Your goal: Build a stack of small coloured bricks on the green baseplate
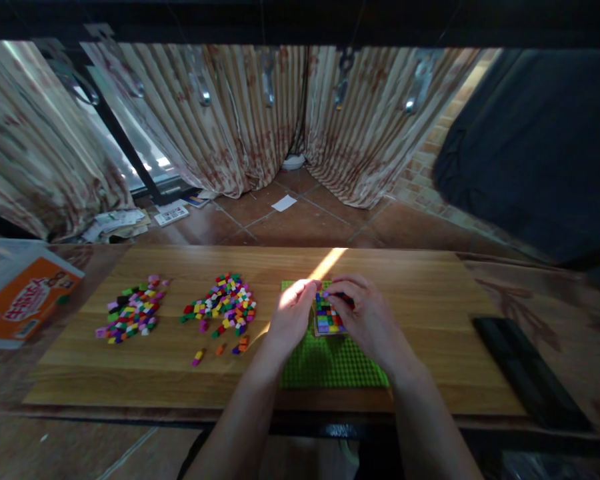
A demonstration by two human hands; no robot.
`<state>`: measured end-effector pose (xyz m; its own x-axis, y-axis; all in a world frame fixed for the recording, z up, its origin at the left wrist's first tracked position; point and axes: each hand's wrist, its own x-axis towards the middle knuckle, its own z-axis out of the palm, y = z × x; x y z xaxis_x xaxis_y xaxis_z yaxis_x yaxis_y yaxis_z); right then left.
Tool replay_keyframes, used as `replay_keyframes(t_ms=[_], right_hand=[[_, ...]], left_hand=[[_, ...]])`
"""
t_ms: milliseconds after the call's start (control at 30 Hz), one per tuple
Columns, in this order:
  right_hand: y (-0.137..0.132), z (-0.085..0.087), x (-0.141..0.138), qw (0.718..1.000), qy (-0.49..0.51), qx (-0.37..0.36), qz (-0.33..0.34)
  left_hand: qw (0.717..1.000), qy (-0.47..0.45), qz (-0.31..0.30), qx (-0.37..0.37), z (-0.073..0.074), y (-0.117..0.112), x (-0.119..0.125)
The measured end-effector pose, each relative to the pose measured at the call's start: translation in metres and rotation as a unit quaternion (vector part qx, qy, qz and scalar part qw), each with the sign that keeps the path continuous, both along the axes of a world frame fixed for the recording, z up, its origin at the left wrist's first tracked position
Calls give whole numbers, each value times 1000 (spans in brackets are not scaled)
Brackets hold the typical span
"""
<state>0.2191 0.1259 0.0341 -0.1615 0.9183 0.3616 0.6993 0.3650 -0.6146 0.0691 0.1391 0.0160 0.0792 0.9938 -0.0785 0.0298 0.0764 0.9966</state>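
Note:
A green studded baseplate [334, 371] lies on the table in front of me. On it sits a small square block of toy bricks [329, 320], its top a patchwork of blue, red, yellow, green and purple. My left hand [294, 313] is closed at the block's upper left edge, thumb and fingers together. From the other side my right hand [364, 312] reaches over the block's right part. Its fingers are pinched near the top edge, by small purple-blue bricks. Whatever sits between the fingertips of either hand is too small to make out.
Two piles of loose coloured bricks, one far left [137, 310] and one nearer [227, 300], lie on the wooden table [420, 280]. Several stray bricks [199, 357] lie in front. A black tray-like object [530, 370] rests at right, an orange-labelled plastic box [27, 297] at left.

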Motion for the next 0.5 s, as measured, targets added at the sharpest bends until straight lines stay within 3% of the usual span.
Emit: replay_keyframes(t_ms=[500], right_hand=[[-2,-1,-7,999,13,16,-27]], left_hand=[[999,-51,0,6,-4,6,10]])
